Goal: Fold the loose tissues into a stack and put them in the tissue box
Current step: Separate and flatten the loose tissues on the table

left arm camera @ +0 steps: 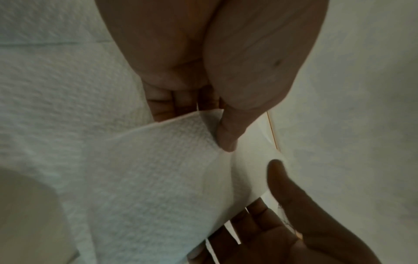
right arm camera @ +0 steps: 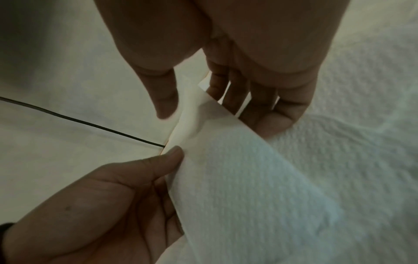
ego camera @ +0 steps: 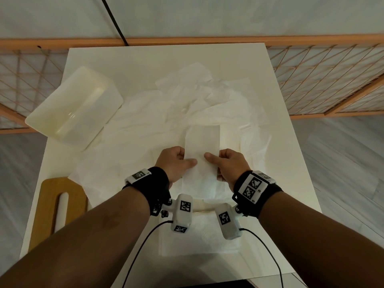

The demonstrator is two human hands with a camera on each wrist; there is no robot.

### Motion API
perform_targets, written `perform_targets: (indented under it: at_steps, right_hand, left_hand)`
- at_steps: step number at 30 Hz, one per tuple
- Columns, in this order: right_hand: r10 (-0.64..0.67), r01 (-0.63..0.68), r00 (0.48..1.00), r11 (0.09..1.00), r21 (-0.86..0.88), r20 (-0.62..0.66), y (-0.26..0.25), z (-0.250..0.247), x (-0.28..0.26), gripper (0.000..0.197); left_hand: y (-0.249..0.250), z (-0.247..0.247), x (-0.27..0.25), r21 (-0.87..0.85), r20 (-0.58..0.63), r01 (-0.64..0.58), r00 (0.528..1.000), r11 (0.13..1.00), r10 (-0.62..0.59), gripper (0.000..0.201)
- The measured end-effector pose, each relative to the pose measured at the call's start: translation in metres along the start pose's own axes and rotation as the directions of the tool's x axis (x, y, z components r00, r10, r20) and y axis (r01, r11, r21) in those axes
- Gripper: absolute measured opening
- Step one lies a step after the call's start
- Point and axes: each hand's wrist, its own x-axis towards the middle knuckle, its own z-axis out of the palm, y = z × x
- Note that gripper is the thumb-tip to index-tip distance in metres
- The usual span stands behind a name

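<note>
Mid-fold, the left hand (ego camera: 175,161) and right hand (ego camera: 225,163) each pinch a side edge of the narrow white folded tissue strip (ego camera: 202,142), raised over the loose tissues (ego camera: 145,129), likely next laid on the folded pile (ego camera: 199,242).

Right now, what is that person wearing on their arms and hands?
The hands are bare, no gloves or sleeves. Each wrist has a wide black band: the left wristband and right wristband carry white plates printed with black-and-white square codes. A white boxy camera hangs under each wrist, also marked with codes, the left camera and right camera, each trailing a thin black cable.
</note>
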Motion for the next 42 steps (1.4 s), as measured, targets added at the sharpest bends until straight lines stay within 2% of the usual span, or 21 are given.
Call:
perform_targets:
  at_steps: [2,6,9,11,14,17,19,21,23,24,26,27,29,31,32,34,36,37,39,40,42]
  right_hand:
    - [0.014,-0.014,1.0,1.0,-0.008,-0.02,-0.001,-0.001,0.0,0.035]
    - [-0.001,-0.002,0.999,0.998,-0.06,-0.047,-0.003,-0.001,0.0,0.025]
    - [-0.066,0.056,0.991,0.995,-0.085,-0.12,-0.003,-0.002,0.0,0.024]
    - [-0.125,0.119,0.986,0.991,-0.06,-0.109,-0.007,-0.004,-0.002,0.022]
    - [-0.156,0.156,0.988,0.985,0.072,0.004,-0.015,-0.007,-0.01,0.013]
    - [-0.135,0.096,0.984,0.95,0.297,0.112,-0.024,-0.009,-0.019,0.011]
    - [-0.138,0.062,0.975,0.922,0.382,0.175,-0.028,-0.009,-0.024,0.021]
    - [-0.13,0.047,0.973,0.92,0.39,0.19,-0.03,-0.01,-0.027,0.025]
    - [-0.091,0.024,0.979,0.939,0.342,0.181,-0.031,-0.012,-0.027,0.016]
    - [-0.053,-0.009,0.982,0.946,0.324,0.181,-0.031,-0.015,-0.026,0.019]
    - [0.028,-0.064,0.991,0.956,0.287,0.128,-0.028,-0.022,-0.021,0.043]
    - [0.058,-0.077,0.995,0.962,0.263,0.078,-0.026,-0.027,-0.017,0.046]
    - [0.1,-0.107,0.994,0.972,0.209,0.043,-0.022,-0.037,-0.011,0.049]
    - [0.134,-0.152,0.984,0.975,0.161,0.121,-0.019,-0.044,-0.008,0.054]
    - [0.164,-0.189,0.967,0.975,0.116,0.194,-0.017,-0.046,-0.008,0.058]
    - [0.228,-0.249,0.912,0.968,0.018,0.34,-0.011,-0.046,-0.01,0.07]
    - [0.243,-0.207,0.863,0.97,-0.128,0.443,-0.005,-0.045,-0.014,0.078]
    - [0.241,-0.14,0.848,0.961,-0.239,0.472,-0.003,-0.045,-0.016,0.072]
    - [0.255,-0.014,0.834,0.896,-0.443,0.489,0.001,-0.045,-0.021,0.042]
    - [0.273,0.007,0.835,0.863,-0.505,0.478,0.002,-0.045,-0.023,0.031]
    - [0.323,0.025,0.828,0.796,-0.605,0.459,0.006,-0.046,-0.026,0.024]
  left_hand:
    - [-0.002,0.001,0.002,0.046,-0.03,-0.024,0.999,0.999,0.026,0.012]
    - [-0.007,-0.001,0.009,0.158,-0.068,-0.059,0.995,0.986,0.071,0.016]
    - [-0.007,-0.001,0.01,0.208,-0.124,-0.056,0.989,0.976,0.083,0.03]
    - [-0.005,-0.002,0.01,0.189,-0.13,-0.073,0.987,0.979,0.098,0.041]
    - [0.0,-0.005,0.008,0.066,-0.038,-0.06,0.997,0.996,0.062,0.06]
    - [0.009,-0.009,0.003,-0.073,0.115,-0.013,0.993,0.997,0.022,0.078]
    - [0.017,-0.01,0.0,-0.162,0.224,0.027,0.975,0.986,0.01,0.073]
    - [0.023,-0.01,-0.004,-0.24,0.267,0.047,0.964,0.97,0.019,0.061]
    - [0.025,-0.014,-0.005,-0.261,0.276,0.036,0.96,0.965,0.039,0.05]
    - [0.024,-0.018,-0.005,-0.227,0.293,0.012,0.954,0.974,0.057,0.044]
    - [0.021,-0.026,-0.007,-0.017,0.385,-0.092,0.919,0.996,0.091,0.037]
    - [0.019,-0.028,-0.01,0.153,0.467,-0.171,0.88,0.973,0.081,0.034]
    - [0.016,-0.025,-0.019,0.455,0.647,-0.327,0.761,0.828,-0.055,0.025]
    - [0.013,-0.014,-0.028,0.564,0.732,-0.408,0.65,0.718,-0.205,0.02]
    - [0.012,-0.009,-0.032,0.574,0.745,-0.417,0.623,0.705,-0.238,0.021]
    - [0.011,-0.003,-0.033,0.563,0.754,-0.411,0.611,0.717,-0.242,0.021]
    - [0.01,-0.002,-0.03,0.567,0.738,-0.394,0.632,0.723,-0.235,0.02]
    - [0.01,-0.002,-0.028,0.582,0.723,-0.385,0.648,0.716,-0.239,0.021]
    - [0.006,-0.003,-0.026,0.624,0.698,-0.391,0.667,0.676,-0.259,0.021]
    - [0.004,-0.004,-0.026,0.648,0.691,-0.404,0.67,0.646,-0.274,0.02]
    - [-0.001,-0.005,-0.028,0.697,0.669,-0.423,0.675,0.579,-0.312,0.021]
